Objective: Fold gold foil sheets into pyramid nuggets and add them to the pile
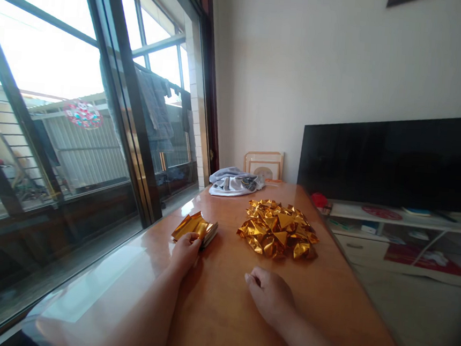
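Note:
My left hand [186, 251] is at a stack of gold foil paper [192, 225] on the left part of the table, its thumb and fingers closed on the near edge of a sheet. The top sheet curls upward, and the pale edges of the stack show on its right side. My right hand [270, 294] rests near the table's middle with the fingers curled in; nothing shows in them. Just beyond it lies a heap of folded gold foil pieces [277, 231], pointed and shiny.
The brown table [218, 312] runs along a large window [136, 148] on the left. Grey cloth [235, 183] lies at its far end, before some leaning frames [263, 164]. On the right, a television [393, 160] stands on a white cabinet [363, 249].

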`<state>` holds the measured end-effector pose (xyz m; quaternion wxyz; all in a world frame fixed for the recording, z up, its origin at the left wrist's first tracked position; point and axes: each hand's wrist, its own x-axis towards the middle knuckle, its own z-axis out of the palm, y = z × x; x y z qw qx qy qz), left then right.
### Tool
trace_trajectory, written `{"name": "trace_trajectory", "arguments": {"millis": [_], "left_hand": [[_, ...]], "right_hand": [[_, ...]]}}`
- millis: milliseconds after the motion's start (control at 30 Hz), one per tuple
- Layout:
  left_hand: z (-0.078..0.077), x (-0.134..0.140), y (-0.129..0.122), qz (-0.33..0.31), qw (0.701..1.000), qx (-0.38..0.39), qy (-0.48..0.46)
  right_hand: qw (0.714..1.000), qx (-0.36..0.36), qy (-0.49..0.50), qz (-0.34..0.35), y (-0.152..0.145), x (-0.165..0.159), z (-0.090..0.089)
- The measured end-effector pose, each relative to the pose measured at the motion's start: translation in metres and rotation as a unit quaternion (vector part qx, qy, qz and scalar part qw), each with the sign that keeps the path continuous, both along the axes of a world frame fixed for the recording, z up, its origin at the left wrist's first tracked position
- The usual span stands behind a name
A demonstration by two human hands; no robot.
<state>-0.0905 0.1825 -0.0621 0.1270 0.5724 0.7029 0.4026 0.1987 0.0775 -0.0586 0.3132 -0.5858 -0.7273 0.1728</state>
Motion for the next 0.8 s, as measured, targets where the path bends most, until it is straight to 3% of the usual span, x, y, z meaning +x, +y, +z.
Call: {"name": "trace_trajectory", "arguments": {"millis": [500,667,800], "left_hand": [[0.006,0.001,-0.008,0.000,0.999,0.025,0.042],[0.025,0.003,-0.017,0.044,0.994,0.090,0.044],[0.045,0.013,-0.031,0.029,0.987,0.151,0.041]], "right_hand": [[1.000,0.005,0.003,0.010,0.000,0.001,-0.002],[1.000,0.008,0.011,0.010,0.002,0.001,-0.001],[0.999,0.009,0.033,0.017,0.001,0.001,0.000]]}}
